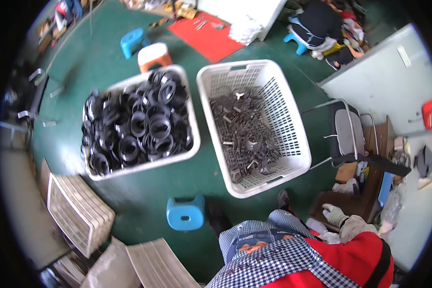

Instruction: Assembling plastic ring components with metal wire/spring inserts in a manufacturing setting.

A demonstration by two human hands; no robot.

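My right hand [334, 215], in a pale striped knit glove, hangs out to my right with its fingers loosely apart and nothing visible in them. It is nearest to a brown cabinet or box [343, 204] with plastic bags around it. My left hand is out of view. In front of me stands a white slatted plastic basket [287, 165], part filled with a tangle of dark small parts [247, 132]. To its left, a white tub [189, 152] is heaped with glossy black ring-shaped parts [138, 124]. Neither hand touches these containers.
A blue stool [185, 214] stands by my feet, with stacked pale crates [79, 213] to its left. A grey chair [349, 132] is at the right. Farther off are an orange-white stool [153, 55], another blue stool [132, 42], a red mat [204, 33] and a seated person [321, 26].
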